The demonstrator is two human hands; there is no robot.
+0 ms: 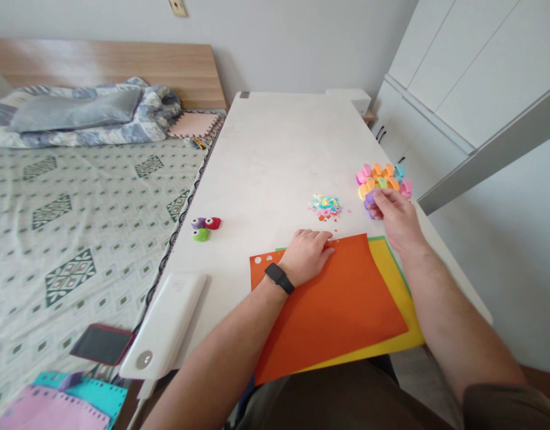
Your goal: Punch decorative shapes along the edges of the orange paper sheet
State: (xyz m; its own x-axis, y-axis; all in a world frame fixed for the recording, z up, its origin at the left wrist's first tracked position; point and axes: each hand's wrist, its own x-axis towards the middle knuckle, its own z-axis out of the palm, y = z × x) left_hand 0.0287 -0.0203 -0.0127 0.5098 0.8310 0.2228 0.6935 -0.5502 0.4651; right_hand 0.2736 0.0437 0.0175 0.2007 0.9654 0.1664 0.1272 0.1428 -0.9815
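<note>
My right hand (398,218) pinches a purple paper punch (369,203) at the near edge of a cluster of pastel paper punches (382,173). My left hand (306,257), with a black watch at the wrist, lies fairly flat on an orange sheet (337,304), its fingers reaching over the far edge. Holes of different shapes run along that edge at the left. Under the orange sheet, a yellow sheet (406,304) shows at the right, with a green edge beneath it. Beyond my left fingertips is a heap of small coloured paper cutouts (326,205).
Purple, red and green punches (202,234) sit at the table's left side. Nearer stands a long white device (169,322) with a cable. A phone (102,344) and punched pink and turquoise sheets (55,409) lie at lower left. A bed (108,179) adjoins the white table (279,143).
</note>
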